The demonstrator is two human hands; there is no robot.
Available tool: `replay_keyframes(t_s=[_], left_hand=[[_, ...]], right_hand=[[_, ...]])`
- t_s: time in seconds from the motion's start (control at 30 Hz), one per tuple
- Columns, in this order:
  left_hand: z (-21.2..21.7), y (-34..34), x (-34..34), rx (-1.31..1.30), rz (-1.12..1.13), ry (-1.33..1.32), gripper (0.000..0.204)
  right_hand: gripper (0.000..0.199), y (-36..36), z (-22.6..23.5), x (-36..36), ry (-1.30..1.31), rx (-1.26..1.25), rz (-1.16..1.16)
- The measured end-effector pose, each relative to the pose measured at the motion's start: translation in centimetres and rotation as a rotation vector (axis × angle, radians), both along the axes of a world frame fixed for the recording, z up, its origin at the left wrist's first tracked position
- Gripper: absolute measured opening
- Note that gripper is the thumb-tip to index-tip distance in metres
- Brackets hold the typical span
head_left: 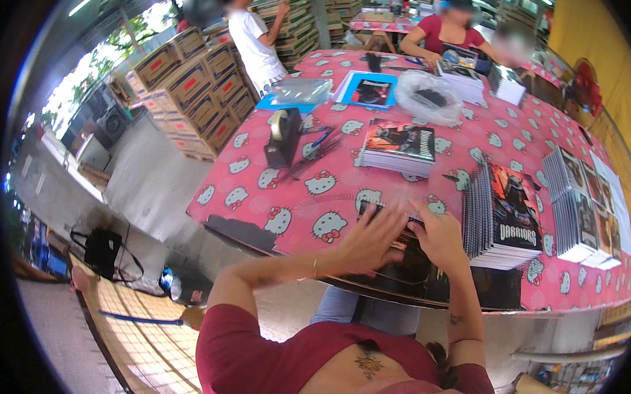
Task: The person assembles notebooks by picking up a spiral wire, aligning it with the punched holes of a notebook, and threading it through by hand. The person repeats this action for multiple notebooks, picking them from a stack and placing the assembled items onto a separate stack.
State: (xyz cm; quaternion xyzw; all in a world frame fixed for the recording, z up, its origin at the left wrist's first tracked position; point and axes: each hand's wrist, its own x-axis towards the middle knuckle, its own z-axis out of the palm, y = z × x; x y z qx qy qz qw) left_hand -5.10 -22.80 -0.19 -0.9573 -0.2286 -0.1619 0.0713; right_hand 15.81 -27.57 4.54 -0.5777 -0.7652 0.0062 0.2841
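Low in the middle of the frame, both hands rest on a dark, glossy printed booklet [403, 266] that lies flat at the near edge of the tabletop [294, 217], which is covered in a pink cloth patterned with white cat faces. The left hand [373, 237] lies spread, fingers splayed and flat on the booklet's upper left part; the right hand [439, 236] sits just beside it, fingers bent down onto the cover, and neither hand is closed around anything. Whether the booklet is a single copy or the top of a low pile cannot be told, since the hands and forearms hide much of it. Just right of the hands stands a tall, neat stack of dark booklets with a red-and-black cover [506, 214], and further right, near the frame's edge, a fanned row of similar thin booklets [583, 206] overlaps along the cloth. Above the hands, in the centre, lies a shorter stack of dark-covered booklets [399, 146]; to its left stands a black tape dispenser [284, 135]. Higher up are a blue-bordered print [369, 90] and a clear crumpled plastic bag [430, 97]. Judging by the tidy stacks already built, a good part of the sorting looks done, while the copy under the hands is not yet placed on any of them. At the far end a person in a red top [446, 31] sits at the tabletop, and another in a white shirt [257, 42] stands by brown cardboard cartons [194, 88] at upper left.
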Motion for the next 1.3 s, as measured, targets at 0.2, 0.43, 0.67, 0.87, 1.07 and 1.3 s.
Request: replay_keyframes(t_s=[0.2,0.43,0.67,0.87,1.07,1.3], left_hand=[[3.3,2.0,1.2,0.102,0.151,-0.105,0.093],[2.3,-0.4,0.8,-0.177,-0.021,-0.078,0.070],[3.1,0.9,2.1,0.101,0.002,-0.118,0.067],[1.9,0.9,2.4,0.096,0.144,-0.120,0.088],[-3.4,-1.3,-0.2,0.190,-0.147,0.023,0.093],[-2.3,-1.0,0.7,0.165,-0.090,-0.039,0.087]], right_hand=[[0.056,-0.6,-0.2,-0.3,0.022,-0.010,0.044],[0.053,-3.0,-4.4,3.6,1.211,-0.207,0.205],[0.020,-1.8,-8.6,1.5,1.078,-0.034,-0.032],[0.019,-1.6,-8.1,0.3,1.159,-0.119,-0.013],[0.020,-0.9,-8.4,0.9,1.013,-0.163,0.110],[0.023,-1.0,-8.5,0.5,0.993,-0.237,0.117]])
